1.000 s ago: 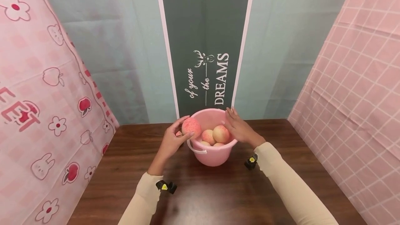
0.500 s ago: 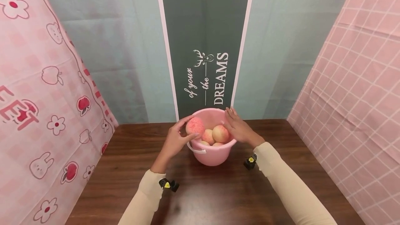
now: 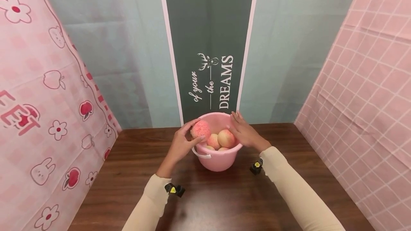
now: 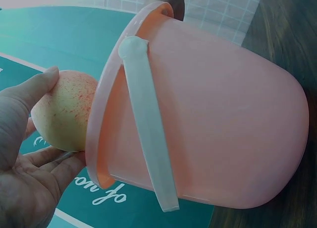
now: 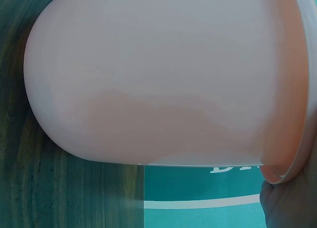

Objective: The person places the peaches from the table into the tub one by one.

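A pink bucket [image 3: 218, 161] stands upright on the wooden table. Its white handle [image 4: 150, 124] hangs down the near left side. At the left rim my left hand [image 3: 180, 142] holds a speckled pink-and-yellow peach [image 3: 201, 131], thumb on one side and fingers on the other. The left wrist view has this peach at the bucket's mouth, right by the rim. Several more peaches [image 3: 226, 138] lie inside the bucket. Across from it, my right hand [image 3: 246, 132] rests on the right rim with its fingers fairly straight. The right wrist view shows mostly bucket wall, with part of that hand at the rim.
The dark wooden table [image 3: 212, 202] ends at a green and teal cloth backdrop [image 3: 208, 20] close behind the bucket. A patterned pink cloth [image 3: 54, 106] hangs at the left and a pink checked one [image 3: 359, 92] at the right.
My left hand has moved slightly right with the peach, bringing it further over the bucket's left rim, then stayed nearly still. The right hand keeps its place on the rim.
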Demonstrator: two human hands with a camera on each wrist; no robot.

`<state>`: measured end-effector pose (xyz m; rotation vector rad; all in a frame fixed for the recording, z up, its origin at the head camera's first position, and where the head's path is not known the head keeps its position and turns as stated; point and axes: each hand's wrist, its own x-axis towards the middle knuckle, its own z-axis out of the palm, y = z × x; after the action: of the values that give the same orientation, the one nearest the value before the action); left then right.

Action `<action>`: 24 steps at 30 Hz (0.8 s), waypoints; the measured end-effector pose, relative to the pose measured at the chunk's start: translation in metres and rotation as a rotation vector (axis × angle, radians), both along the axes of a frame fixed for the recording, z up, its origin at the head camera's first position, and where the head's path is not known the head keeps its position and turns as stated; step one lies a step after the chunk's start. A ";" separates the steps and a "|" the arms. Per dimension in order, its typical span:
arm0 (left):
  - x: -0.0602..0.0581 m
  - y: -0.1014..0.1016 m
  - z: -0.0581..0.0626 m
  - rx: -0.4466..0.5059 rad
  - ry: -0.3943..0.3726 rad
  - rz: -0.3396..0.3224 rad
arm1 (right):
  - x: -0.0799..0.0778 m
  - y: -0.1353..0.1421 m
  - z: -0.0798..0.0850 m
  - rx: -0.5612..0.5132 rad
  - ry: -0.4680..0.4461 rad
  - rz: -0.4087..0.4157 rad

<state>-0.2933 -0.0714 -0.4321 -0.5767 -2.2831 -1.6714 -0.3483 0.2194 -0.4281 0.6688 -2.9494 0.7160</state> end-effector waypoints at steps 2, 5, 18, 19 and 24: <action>-0.001 0.000 -0.001 -0.004 0.005 0.007 | -0.001 -0.001 -0.001 -0.003 -0.004 0.001; -0.001 0.001 -0.002 -0.009 -0.004 0.003 | -0.001 -0.001 -0.002 -0.002 -0.015 -0.009; -0.008 0.001 -0.004 0.107 0.069 -0.018 | 0.000 0.000 -0.002 -0.011 -0.008 -0.016; -0.007 0.001 -0.003 0.106 0.059 -0.018 | 0.000 0.000 -0.002 -0.010 -0.009 -0.017; 0.001 0.000 0.010 0.109 0.035 -0.044 | -0.001 0.000 -0.001 0.004 -0.011 -0.018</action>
<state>-0.2921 -0.0712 -0.4218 -0.6310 -2.1551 -1.7788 -0.3494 0.2191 -0.4295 0.6405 -2.9635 0.7154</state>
